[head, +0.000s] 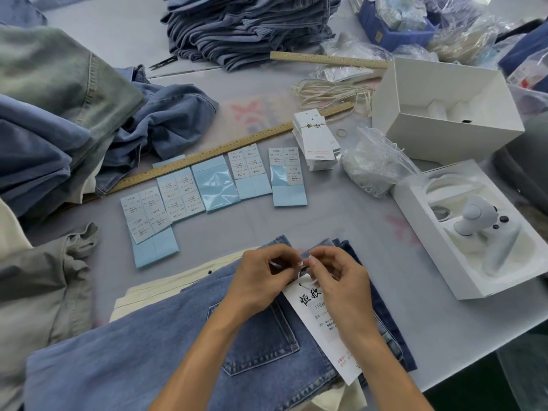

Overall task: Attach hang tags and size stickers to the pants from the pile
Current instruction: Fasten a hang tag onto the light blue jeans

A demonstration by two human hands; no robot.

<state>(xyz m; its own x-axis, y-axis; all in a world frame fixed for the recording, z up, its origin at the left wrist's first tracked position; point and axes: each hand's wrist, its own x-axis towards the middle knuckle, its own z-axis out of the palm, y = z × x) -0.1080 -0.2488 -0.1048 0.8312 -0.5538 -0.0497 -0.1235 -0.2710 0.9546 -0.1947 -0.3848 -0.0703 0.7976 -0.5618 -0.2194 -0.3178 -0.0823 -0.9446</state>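
Blue jeans (pixel 166 348) lie folded at the near edge, back pocket up. A white hang tag (pixel 318 321) with black writing rests on their waistband. My left hand (pixel 261 280) and my right hand (pixel 338 280) meet just above the tag's hole, both pinching its thin string at the waistband. Sheets of size stickers (pixel 181 192) on pale blue backing lie in a row further back. A stack of spare hang tags (pixel 315 137) sits behind them, beside a bundle of strings (pixel 332 91).
Piles of jeans (pixel 252 28) stand at the back and heap up at left (pixel 53 120). Two wooden rulers (pixel 207 155) cross the table. White boxes (pixel 444 108) and a tray holding a controller (pixel 474 221) sit at right, with plastic bags (pixel 373 164).
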